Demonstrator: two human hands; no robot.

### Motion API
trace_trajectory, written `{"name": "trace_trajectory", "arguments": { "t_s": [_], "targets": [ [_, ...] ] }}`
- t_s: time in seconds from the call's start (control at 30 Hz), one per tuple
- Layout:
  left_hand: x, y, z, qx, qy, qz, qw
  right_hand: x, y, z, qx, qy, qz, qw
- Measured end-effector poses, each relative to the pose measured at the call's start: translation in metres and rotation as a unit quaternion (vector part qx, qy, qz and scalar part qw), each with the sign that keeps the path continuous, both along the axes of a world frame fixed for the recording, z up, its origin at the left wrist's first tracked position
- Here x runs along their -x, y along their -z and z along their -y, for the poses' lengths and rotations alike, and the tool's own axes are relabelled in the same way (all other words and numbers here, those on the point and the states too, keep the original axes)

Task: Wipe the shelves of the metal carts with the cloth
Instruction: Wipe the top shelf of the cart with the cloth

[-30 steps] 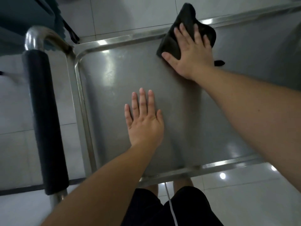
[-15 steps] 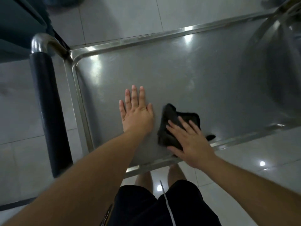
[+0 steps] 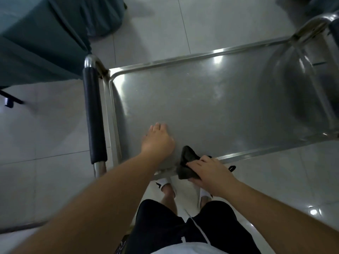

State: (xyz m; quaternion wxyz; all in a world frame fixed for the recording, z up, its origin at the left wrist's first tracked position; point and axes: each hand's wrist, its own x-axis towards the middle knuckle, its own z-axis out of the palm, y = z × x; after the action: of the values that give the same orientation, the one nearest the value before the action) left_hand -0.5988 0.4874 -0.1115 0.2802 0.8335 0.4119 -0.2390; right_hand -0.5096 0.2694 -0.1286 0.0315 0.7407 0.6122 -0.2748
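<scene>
The right hand point(image 3: 211, 173) holds the dark cloth point(image 3: 187, 162) at the near rim of the metal shelf point(image 3: 201, 107). The left hand point(image 3: 157, 140) rests on the shelf, fingers maybe curled, holding nothing.
</scene>
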Motion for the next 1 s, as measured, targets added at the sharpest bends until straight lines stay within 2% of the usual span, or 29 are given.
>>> {"name": "trace_trajectory", "arguments": {
  "t_s": [0.1,0.23,0.43,0.57,0.7,1.0],
  "targets": [
    [0.015,-0.014,0.029,0.002,-0.012,-0.007,1.0,-0.004,-0.008,-0.007,0.039,0.006,-0.023,0.999],
    [0.03,-0.033,0.067,-0.045,-0.034,0.003,0.998,-0.011,-0.019,-0.013,0.075,0.01,-0.051,0.996],
    [0.052,-0.057,0.137,-0.085,-0.086,-0.016,0.992,-0.023,-0.036,0.02,0.091,0.011,-0.014,0.996],
    [0.073,-0.059,0.196,-0.081,-0.104,-0.02,0.991,-0.024,-0.042,0.053,0.102,0.029,-0.02,0.994],
    [0.093,-0.051,0.237,-0.065,-0.076,-0.065,0.993,-0.014,-0.044,0.074,0.135,0.029,-0.036,0.99],
    [0.136,-0.029,0.249,-0.019,-0.071,-0.077,0.994,0.03,-0.031,0.101,0.153,0.116,-0.092,0.977]
  ]
}}
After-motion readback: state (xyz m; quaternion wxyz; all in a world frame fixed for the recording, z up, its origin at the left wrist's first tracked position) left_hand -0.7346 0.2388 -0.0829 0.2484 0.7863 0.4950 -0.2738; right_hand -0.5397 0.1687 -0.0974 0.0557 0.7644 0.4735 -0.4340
